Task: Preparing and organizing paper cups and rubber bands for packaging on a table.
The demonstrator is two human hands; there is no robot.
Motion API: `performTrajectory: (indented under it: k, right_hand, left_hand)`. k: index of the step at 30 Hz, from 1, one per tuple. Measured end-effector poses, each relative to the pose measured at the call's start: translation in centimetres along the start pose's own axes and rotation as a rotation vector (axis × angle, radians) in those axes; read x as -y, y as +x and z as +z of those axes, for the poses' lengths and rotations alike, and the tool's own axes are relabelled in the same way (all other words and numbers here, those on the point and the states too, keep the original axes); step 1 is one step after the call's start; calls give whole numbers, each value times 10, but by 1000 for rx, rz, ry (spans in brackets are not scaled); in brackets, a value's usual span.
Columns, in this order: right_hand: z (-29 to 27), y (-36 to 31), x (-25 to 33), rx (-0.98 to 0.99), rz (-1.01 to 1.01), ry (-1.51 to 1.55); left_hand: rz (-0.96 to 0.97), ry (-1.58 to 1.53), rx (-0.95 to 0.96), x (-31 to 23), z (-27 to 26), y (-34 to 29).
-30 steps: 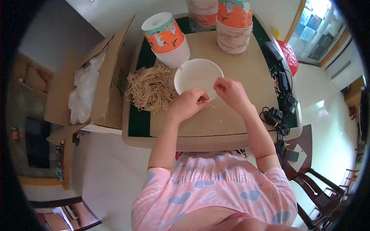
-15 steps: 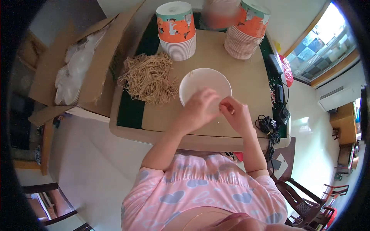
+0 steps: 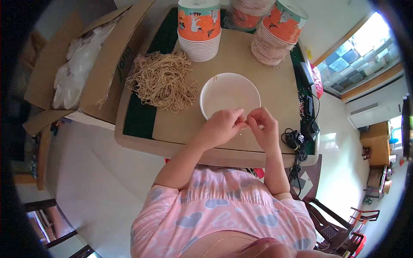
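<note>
Pinching fingers (image 3: 260, 114) together on left hand (image 3: 223, 126) and right hand (image 3: 264, 124) beside the white tub (image 3: 228, 92), cannot tell on what, near a heap of string (image 3: 163, 81) on the bench (image 3: 137, 143).

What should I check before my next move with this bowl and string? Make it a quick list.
1. White bowl open side up: ok.
2. Left hand and right hand close together by the bowl's near rim: ok.
3. Firm pinch at the fingertips: cannot tell, too small.
4. String pile separated into strands: not ok, heaped loosely.
5. Black cables apart from both hands: ok.
</note>
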State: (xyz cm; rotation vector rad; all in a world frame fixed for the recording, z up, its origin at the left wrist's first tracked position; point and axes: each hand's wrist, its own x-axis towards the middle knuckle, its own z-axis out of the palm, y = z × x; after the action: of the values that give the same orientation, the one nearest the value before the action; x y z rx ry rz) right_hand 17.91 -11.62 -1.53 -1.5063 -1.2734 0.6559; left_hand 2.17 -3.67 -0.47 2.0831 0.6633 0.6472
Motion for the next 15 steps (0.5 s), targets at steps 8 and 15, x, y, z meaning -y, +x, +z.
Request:
performTrajectory:
  k: [8,15]
  right_hand:
    - [-1,2,-3,-2,9,103]
    - [-4,5,-1,58,84,109]
  left_hand:
    - [-4,-248,64,6,-17,9]
    - [247,113,61,12,-26,7]
